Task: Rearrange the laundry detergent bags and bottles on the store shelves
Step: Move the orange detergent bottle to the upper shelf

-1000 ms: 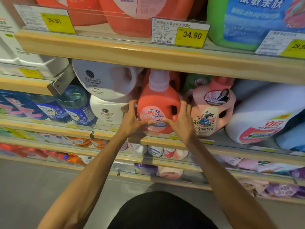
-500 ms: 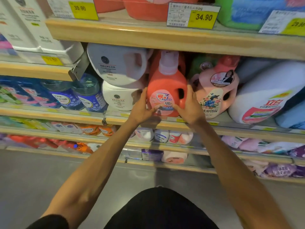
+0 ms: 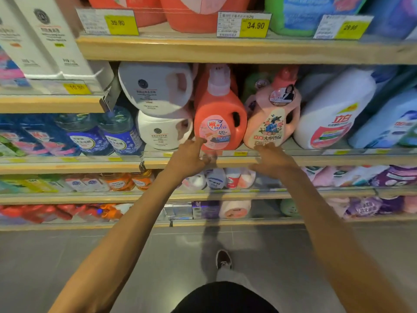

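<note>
Orange plastic with a pale cap, the detergent bottle [image 3: 220, 109] stands upright at the front of the middle shelf [image 3: 338, 161]. It sits between the lower white jug [image 3: 161, 131], which carries the upper white jug [image 3: 155, 86] on top, and the pink bottle [image 3: 274, 119], which stands close against its right side. The left hand [image 3: 188, 160] reaches in from below with its grip apart and its fingers stretched. Its index tip is at the lower left edge of the orange bottle's round label, though actual contact cannot be made out. The right hand [image 3: 274, 160] also has its grip apart and holds nothing, its straight fingertips at the foot of the pink bottle. A large white bottle [image 3: 331, 114] leans further right, and a yellow 34.90 price tag [image 3: 244, 24] hangs on the shelf above.
</note>
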